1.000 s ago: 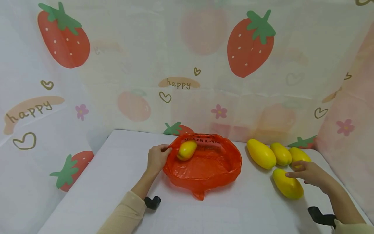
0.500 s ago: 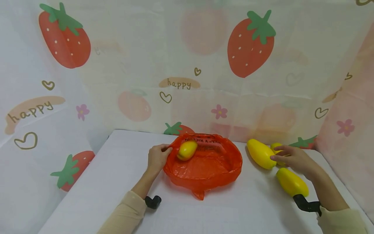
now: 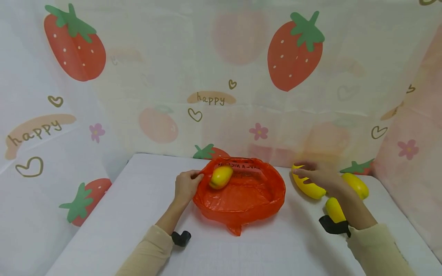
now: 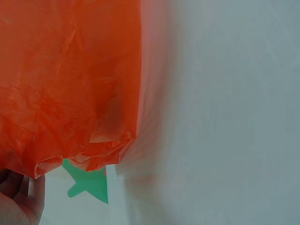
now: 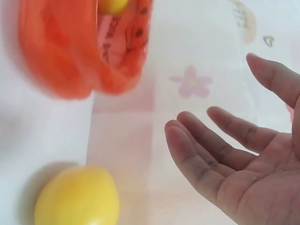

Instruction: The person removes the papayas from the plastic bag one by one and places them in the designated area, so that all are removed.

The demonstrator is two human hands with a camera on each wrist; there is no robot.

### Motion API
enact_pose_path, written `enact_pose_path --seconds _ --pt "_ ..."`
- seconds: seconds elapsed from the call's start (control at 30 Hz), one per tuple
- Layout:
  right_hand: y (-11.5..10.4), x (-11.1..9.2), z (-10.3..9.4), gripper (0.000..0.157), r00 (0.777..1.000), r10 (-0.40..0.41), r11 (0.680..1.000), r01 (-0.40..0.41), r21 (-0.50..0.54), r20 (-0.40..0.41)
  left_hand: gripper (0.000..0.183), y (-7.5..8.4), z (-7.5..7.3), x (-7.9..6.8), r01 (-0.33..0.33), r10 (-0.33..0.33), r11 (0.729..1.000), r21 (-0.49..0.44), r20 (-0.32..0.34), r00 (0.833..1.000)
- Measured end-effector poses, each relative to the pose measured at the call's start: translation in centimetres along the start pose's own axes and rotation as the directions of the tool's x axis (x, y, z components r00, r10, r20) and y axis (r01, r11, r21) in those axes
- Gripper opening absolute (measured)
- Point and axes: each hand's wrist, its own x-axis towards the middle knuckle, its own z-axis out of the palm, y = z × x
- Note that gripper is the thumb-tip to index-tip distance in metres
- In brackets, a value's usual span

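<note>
A red plastic bag (image 3: 241,199) stands on the table with its mouth spread wide. My left hand (image 3: 186,188) pinches its left rim; in the left wrist view the fingers (image 4: 35,192) meet the bag's edge. One yellow mango (image 3: 221,177) lies inside, against the left wall. To the bag's right, my right hand (image 3: 319,177) hovers with fingers spread, overlapping a large mango (image 3: 310,189). The right wrist view shows nothing in its palm (image 5: 258,192), and a mango (image 5: 79,201) below. Farther right lies another mango (image 3: 357,186). A nearer mango (image 3: 333,209) is partly hidden by the right forearm.
The white table (image 3: 276,249) has its back edge against a strawberry-print cloth (image 3: 241,126), which also rises at both sides. A black wrist mount (image 3: 181,238) sits at the left wrist, and another black mount (image 3: 333,225) at the right.
My right hand has moved left and back, from over the right-hand mangoes to the large one near the bag. The nearest mango shifted slightly. Left hand and bag look unmoved.
</note>
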Motion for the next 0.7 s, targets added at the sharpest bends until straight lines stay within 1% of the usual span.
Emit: enact_pose_path --seconds 0.17,0.43,0.6,0.7 --pt "-1.2 1.4 1.3 0.066 1.000 -0.001 1.000 0.001 0.001 0.013 0.022 0.1 0.0 0.1 0.004 -0.004 1.000 0.002 0.000 1.000" --pt "-2.3 3.0 2.8 0.055 0.999 -0.032 0.999 0.031 0.043 0.033 0.024 0.1 -0.1 0.1 0.025 -0.025 1.000 -0.003 0.020 0.999" --pt "-2.9 4.1 3.6 0.051 0.998 -0.043 0.995 0.039 0.087 0.045 0.023 0.0 0.0 0.2 0.018 -0.018 1.000 0.006 0.016 1.000" --pt "-3.2 5.0 4.3 0.053 0.998 -0.028 0.997 0.024 0.078 0.050 0.023 -0.1 0.0 0.2 0.009 -0.009 1.000 0.020 0.009 1.000"
